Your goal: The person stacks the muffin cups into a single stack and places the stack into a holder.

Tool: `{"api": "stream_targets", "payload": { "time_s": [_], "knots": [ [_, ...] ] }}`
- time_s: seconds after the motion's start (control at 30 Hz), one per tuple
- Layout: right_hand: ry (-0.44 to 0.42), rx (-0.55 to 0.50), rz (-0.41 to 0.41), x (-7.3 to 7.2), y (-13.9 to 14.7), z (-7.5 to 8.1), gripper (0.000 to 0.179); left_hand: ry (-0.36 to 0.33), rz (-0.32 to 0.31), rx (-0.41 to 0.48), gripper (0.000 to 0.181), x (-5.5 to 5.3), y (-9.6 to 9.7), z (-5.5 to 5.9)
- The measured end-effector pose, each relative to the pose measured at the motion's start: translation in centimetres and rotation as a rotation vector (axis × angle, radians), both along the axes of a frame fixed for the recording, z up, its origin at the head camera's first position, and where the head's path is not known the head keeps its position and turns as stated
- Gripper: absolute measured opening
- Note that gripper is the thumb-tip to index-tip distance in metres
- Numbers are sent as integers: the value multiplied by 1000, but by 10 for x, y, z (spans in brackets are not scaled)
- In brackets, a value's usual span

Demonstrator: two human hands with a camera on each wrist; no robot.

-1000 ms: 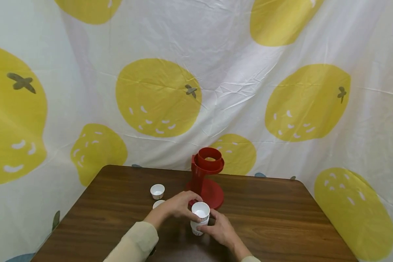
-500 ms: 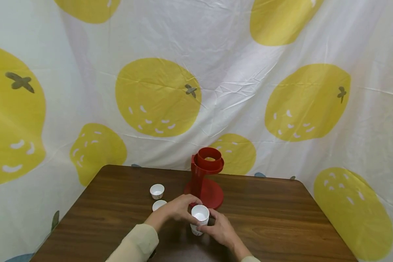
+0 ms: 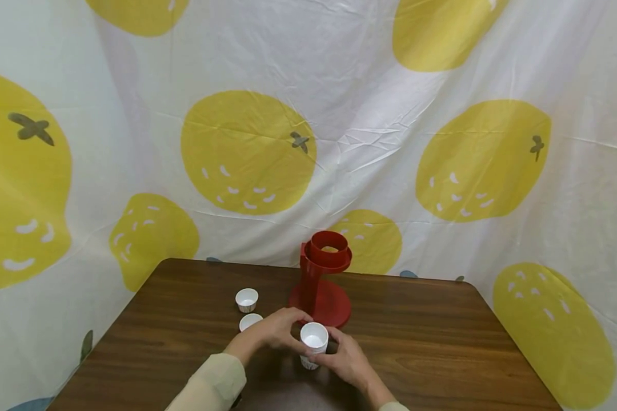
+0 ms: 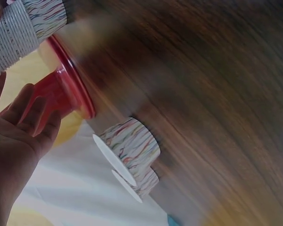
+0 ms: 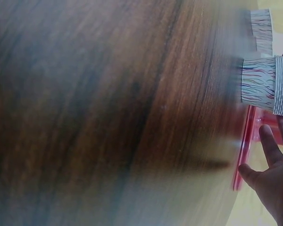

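A nested stack of white paper baking cups (image 3: pixel 314 335) stands upright on the table between both hands. My left hand (image 3: pixel 273 332) pinches it near the top rim from the left, thumb in front and index finger behind. On the right side my right hand (image 3: pixel 351 361) grips the same stack with thumb and index finger, a little lower. In the left wrist view the closely layered rims of the stack (image 4: pixel 13 41) show above a lowest cup patterned with coloured wavy lines. The other fingers of the left hand (image 4: pixel 14 150) spread away from the stack.
Two single baking cups stand left of the stack: a far cup (image 3: pixel 247 300) and a nearer cup (image 3: pixel 250 321), partly covered by the left wrist. Behind the hands rises a red stand (image 3: pixel 311 285) with a ring on top. A lemon-print curtain (image 3: pixel 360 171) hangs behind the wooden table (image 3: pixel 432 331).
The top cup has sunk down into the stack, its rim now lower, and the left hand has come down slightly with it. The right hand has stayed nearly still.
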State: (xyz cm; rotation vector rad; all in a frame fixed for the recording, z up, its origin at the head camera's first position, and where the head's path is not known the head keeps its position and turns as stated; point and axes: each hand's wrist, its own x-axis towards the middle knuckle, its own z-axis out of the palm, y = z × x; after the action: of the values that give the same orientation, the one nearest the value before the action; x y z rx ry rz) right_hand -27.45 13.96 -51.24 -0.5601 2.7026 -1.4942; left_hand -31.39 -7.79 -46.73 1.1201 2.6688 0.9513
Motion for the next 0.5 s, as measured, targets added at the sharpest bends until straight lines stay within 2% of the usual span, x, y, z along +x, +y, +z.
{"api": "stream_targets", "payload": {
  "time_s": [0.27, 0.5],
  "knots": [
    [10, 13, -8, 2, 0, 2, 61, 0, 6, 12, 58, 1, -9, -2],
    [-7, 20, -12, 2, 0, 2, 63, -9, 56, -4, 59, 3, -19, -6]
  ]
}}
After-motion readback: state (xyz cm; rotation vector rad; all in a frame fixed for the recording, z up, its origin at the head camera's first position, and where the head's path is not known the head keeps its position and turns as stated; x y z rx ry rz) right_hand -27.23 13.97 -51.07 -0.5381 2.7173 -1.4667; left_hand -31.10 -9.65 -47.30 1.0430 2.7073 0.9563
